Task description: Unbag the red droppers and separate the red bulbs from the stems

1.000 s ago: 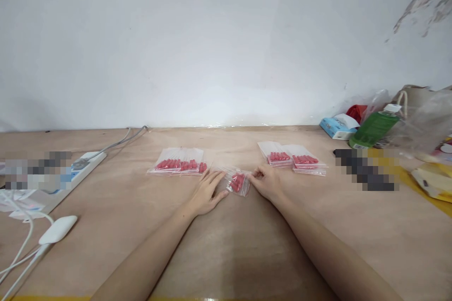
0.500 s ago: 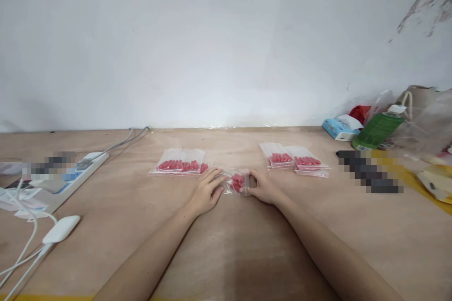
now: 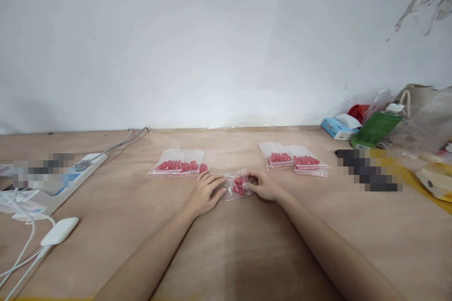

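Observation:
In the middle of the table is a small clear plastic bag (image 3: pixel 231 194) with several short red pieces (image 3: pixel 239 185) inside; their exact kind is too small to tell. My right hand (image 3: pixel 263 186) pinches the bag's right edge between thumb and fingers. On the other side, my left hand (image 3: pixel 206 194) has its fingers stretched out and its thumb apart, fingertips at the bag's left edge. Just beyond my left hand lies an overlapping row of bags (image 3: pixel 176 162) with similar red pieces. Two more stacks, a left stack (image 3: pixel 277 155) and a right stack (image 3: pixel 308 161), lie beyond my right hand.
At the left are a white power strip (image 3: pixel 79 181), cables and a white plug-like piece (image 3: pixel 60 231). Toward the right stand a blue tissue box (image 3: pixel 339 128) and a green bottle (image 3: pixel 377 127), near a blurred-out dark object (image 3: pixel 367 171). A white wall (image 3: pixel 226 47) borders the table's back.
The bag between my hands has turned a little, its lower left corner now nearer to me. My left fingers have come slightly off its surface toward its edge. The stacks have stayed put.

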The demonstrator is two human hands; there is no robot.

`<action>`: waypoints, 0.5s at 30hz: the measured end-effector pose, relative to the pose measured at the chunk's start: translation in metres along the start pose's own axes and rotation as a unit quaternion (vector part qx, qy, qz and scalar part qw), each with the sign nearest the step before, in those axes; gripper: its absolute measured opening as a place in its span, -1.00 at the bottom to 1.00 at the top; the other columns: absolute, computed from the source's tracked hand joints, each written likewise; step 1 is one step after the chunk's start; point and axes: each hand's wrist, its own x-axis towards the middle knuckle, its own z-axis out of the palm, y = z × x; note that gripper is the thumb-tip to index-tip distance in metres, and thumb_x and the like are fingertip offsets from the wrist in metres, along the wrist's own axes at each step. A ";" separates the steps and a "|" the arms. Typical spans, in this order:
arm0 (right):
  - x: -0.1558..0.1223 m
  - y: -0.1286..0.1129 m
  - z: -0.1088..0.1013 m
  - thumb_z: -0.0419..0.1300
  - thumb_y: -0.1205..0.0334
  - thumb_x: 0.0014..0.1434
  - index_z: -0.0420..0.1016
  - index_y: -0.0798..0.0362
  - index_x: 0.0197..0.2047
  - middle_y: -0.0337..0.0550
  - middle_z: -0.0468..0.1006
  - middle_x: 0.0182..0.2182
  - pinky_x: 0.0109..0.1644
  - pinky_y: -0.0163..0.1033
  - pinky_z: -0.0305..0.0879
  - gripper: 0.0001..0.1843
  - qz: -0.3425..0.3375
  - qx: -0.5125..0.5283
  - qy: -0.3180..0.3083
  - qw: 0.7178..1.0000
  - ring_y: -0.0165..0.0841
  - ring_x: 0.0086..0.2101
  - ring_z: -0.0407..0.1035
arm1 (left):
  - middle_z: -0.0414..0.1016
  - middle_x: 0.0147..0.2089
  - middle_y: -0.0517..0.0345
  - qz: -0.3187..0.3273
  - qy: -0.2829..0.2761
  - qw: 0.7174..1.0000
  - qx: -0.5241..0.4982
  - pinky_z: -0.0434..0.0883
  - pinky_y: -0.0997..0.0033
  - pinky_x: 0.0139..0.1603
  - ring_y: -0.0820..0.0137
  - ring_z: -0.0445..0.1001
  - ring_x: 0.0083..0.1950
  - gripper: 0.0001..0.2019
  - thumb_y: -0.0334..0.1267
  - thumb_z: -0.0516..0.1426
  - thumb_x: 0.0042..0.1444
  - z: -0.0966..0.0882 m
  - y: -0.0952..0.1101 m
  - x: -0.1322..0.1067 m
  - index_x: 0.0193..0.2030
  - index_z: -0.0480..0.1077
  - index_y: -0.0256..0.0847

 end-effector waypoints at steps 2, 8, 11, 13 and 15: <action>-0.001 -0.004 -0.003 0.20 0.08 -0.04 0.44 0.08 -0.22 -0.18 0.54 -0.35 -0.25 -0.23 0.33 -0.67 0.003 0.030 0.010 1.000 -0.37 -0.37 0.41 | 0.44 -0.06 0.06 -0.007 0.010 1.000 0.003 0.22 0.15 0.06 0.31 0.37 -0.05 -0.72 -0.19 0.02 0.15 0.001 0.000 0.000 -0.01 0.34 -0.12; -0.003 -0.014 -0.019 0.25 0.16 -0.14 0.41 0.06 -0.32 -0.20 0.57 -0.41 -0.31 -0.23 0.37 -0.73 0.092 0.116 0.071 0.986 -0.35 -0.38 0.45 | 0.43 -0.10 0.06 -0.031 0.027 0.999 0.033 0.20 0.16 0.01 0.29 0.36 -0.09 -0.71 -0.18 0.05 0.11 0.002 -0.001 -0.002 -0.02 0.34 -0.13; -0.005 -0.017 -0.038 0.25 0.22 -0.17 0.44 0.08 -0.39 -0.18 0.58 -0.43 -0.31 -0.25 0.36 -0.80 0.117 0.091 0.077 0.986 -0.36 -0.39 0.45 | 0.43 -0.11 0.07 -0.052 0.031 0.997 0.048 0.20 0.14 0.00 0.27 0.36 -0.09 -0.72 -0.18 0.06 0.09 0.003 0.000 -0.003 -0.05 0.36 -0.14; -0.007 -0.021 -0.055 0.26 0.24 -0.18 0.46 0.10 -0.40 -0.15 0.57 -0.42 -0.27 -0.26 0.34 -0.80 0.114 0.077 0.103 0.985 -0.36 -0.38 0.44 | 0.42 -0.10 0.07 -0.062 0.034 0.996 0.053 0.20 0.13 0.01 0.26 0.36 -0.07 -0.72 -0.18 0.07 0.08 0.003 0.001 -0.002 -0.06 0.36 -0.14; -0.010 -0.024 -0.071 0.27 0.23 -0.19 0.47 0.11 -0.41 -0.13 0.57 -0.44 -0.27 -0.26 0.33 -0.79 0.110 0.080 0.146 0.980 -0.37 -0.40 0.43 | 0.42 -0.08 0.07 -0.066 0.036 0.996 0.055 0.17 0.10 0.05 0.25 0.35 -0.04 -0.71 -0.18 0.07 0.08 0.003 0.001 -0.002 -0.05 0.36 -0.13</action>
